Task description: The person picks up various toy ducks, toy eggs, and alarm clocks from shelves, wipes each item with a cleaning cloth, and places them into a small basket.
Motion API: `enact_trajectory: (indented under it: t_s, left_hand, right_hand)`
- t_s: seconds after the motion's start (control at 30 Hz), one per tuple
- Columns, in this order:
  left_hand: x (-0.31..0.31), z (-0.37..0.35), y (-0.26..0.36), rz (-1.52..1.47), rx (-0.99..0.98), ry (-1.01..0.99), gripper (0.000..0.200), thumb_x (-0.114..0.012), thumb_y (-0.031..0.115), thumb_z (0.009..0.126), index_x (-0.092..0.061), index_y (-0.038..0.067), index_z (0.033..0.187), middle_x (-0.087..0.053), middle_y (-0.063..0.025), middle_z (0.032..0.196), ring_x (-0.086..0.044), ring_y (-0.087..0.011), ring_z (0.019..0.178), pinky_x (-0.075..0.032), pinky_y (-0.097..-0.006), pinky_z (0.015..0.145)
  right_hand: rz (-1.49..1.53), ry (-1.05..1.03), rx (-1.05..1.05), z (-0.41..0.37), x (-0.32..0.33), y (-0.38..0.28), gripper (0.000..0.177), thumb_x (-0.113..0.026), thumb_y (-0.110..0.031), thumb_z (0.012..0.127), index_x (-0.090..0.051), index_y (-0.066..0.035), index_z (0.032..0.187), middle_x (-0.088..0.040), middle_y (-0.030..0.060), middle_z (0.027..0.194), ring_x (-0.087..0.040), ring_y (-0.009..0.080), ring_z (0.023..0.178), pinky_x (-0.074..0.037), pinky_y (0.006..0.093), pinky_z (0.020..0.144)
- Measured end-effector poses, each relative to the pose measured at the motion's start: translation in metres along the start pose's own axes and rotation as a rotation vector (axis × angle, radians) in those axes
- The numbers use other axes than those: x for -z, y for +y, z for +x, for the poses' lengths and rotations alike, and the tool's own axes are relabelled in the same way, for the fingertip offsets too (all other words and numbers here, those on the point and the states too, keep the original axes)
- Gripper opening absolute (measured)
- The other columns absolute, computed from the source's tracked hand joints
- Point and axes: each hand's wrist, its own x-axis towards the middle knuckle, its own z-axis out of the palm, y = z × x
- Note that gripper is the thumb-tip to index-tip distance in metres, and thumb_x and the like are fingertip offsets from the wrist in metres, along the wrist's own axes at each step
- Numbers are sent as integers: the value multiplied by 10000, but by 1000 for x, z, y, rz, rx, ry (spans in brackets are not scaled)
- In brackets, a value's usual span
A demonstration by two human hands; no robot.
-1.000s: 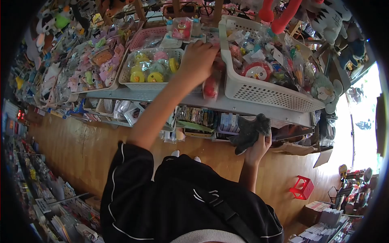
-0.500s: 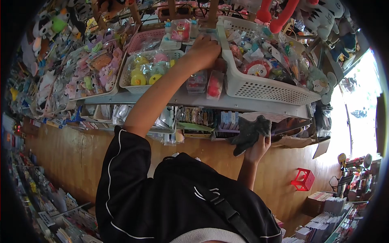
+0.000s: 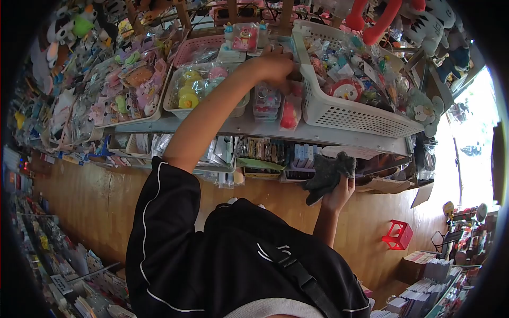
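Shelf-front tally: hands, cloth, baskets, packs, stool.
Hands 2: left hand (image 3: 275,66) at 12 o'clock, right hand (image 3: 338,193) at 3. Grey cloth (image 3: 326,174) 1, at 3. Mesh baskets 3: large white basket (image 3: 360,114) at 2, small white basket (image 3: 177,110) at 11, pink basket (image 3: 193,49) at 11, farther out. Upright packs between the white baskets 2: clear pack (image 3: 266,100), red pack (image 3: 289,114). Red stool (image 3: 395,237) 1, at 4.

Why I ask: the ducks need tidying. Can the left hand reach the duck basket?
Probably yes: the left hand is up at that shelf, right beside the duck basket, whose top is open.
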Motion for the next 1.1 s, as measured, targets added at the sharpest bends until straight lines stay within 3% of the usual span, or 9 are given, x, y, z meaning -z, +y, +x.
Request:
enact_trajectory:
  t_s: [0.13, 0.3, 0.43, 0.73, 0.83, 0.9, 0.93, 1.03, 1.1]
  left_hand:
    - [11, 6, -1, 23, 15, -33, 503, -665, 512, 538, -652, 118, 851, -528, -103, 1008, -398, -283, 1057, -240, -450, 895]
    - [2, -4, -12, -76, 104, 306, 461, -643, 528, 539, -659, 123, 759, -542, -106, 972, -384, -277, 1089, -245, -449, 898]
    - [-3, -9, -10, -67, 199, 336, 494, -622, 536, 553, -654, 91, 764, -557, -120, 949, -415, -287, 1067, -246, -461, 903]
    - [1, -22, 4, -115, 561, 661, 527, -598, 533, 583, -635, 22, 706, -594, -146, 782, -531, -280, 887, -323, -444, 819]
    - [15, -41, 8, -404, 561, 822, 492, -631, 487, 595, -619, 9, 713, -595, -152, 733, -568, -271, 746, -396, -408, 719]
    - [22, -61, 18, -779, 536, 889, 393, -677, 384, 646, -600, 5, 713, -597, -98, 700, -573, -180, 600, -427, -300, 545]
    - [22, -73, 24, -776, 533, 890, 393, -677, 384, 646, -600, 5, 713, -597, -98, 700, -573, -180, 600, -427, -300, 545]
    - [16, -105, 55, -1360, 317, 706, 238, -682, 221, 714, -585, 10, 761, -579, -16, 697, -536, -55, 590, -406, -188, 485]
    - [5, -117, 86, -1477, 242, 576, 217, -679, 162, 725, -573, -2, 819, -577, -7, 715, -528, -36, 628, -422, -176, 527]
  right_hand:
    - [2, -5, -5, 2, 0, -1, 210, -504, -21, 804, -525, 34, 1006, -570, 115, 982, -565, 201, 859, -468, 311, 765]
    - [28, -27, -11, 3, -1, -4, 226, -495, -25, 809, -516, 38, 1024, -564, 122, 988, -566, 209, 856, -471, 316, 760]
    - [34, -15, -26, 2, -13, -7, 198, -470, -44, 837, -515, 49, 1006, -567, 109, 952, -565, 186, 822, -480, 303, 717]
    - [38, -11, -76, 0, -33, -7, 201, -469, -62, 845, -517, 45, 1009, -568, 107, 949, -560, 179, 835, -472, 295, 731]
    - [114, 17, -78, -4, -43, -12, 218, -465, -76, 850, -505, 42, 1030, -555, 113, 982, -548, 182, 870, -455, 305, 762]
    - [148, -61, 64, -7, -48, -13, 288, -480, -89, 823, -478, 14, 1092, -548, 107, 1000, -552, 194, 867, -460, 312, 754]
    - [152, -62, 66, -8, -57, -18, 288, -480, -89, 823, -478, 14, 1092, -548, 107, 1000, -552, 194, 867, -460, 312, 754]
    - [-117, -466, 243, -15, -92, -36, 380, -507, -86, 780, -440, 17, 1140, -537, 102, 1019, -542, 175, 863, -451, 297, 758]
    - [-404, -418, 345, -22, -109, -34, 447, -550, -87, 753, -403, 39, 1156, -513, 100, 1068, -509, 170, 934, -403, 272, 807]
